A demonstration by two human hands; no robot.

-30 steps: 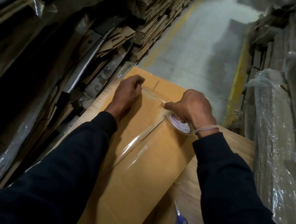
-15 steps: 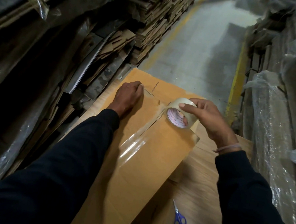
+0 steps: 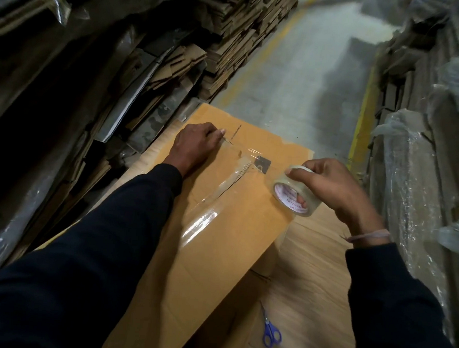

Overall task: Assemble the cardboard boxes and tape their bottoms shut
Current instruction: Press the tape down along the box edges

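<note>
Box (image 3: 219, 253) seam: my left hand (image 3: 195, 145) pins the tape end; right hand (image 3: 336, 187), gripping the roll (image 3: 292, 193), should pull taut.

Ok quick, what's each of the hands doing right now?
Left hand: fingers curled, pressing the tape end onto the cardboard box.
Right hand: holding the tape roll.

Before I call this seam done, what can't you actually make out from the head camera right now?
- Near end of the box: covered by the left sleeve, cut off by the bottom edge.
- Whether the tape strip has been cut from the tape roll: clear film, too faint.
- Left hand fingertips: curled under, so whether they pinch the strip's end is hidden.
- Roll's label and the box's small print: too small.
- Scissors blades: too small.
</note>
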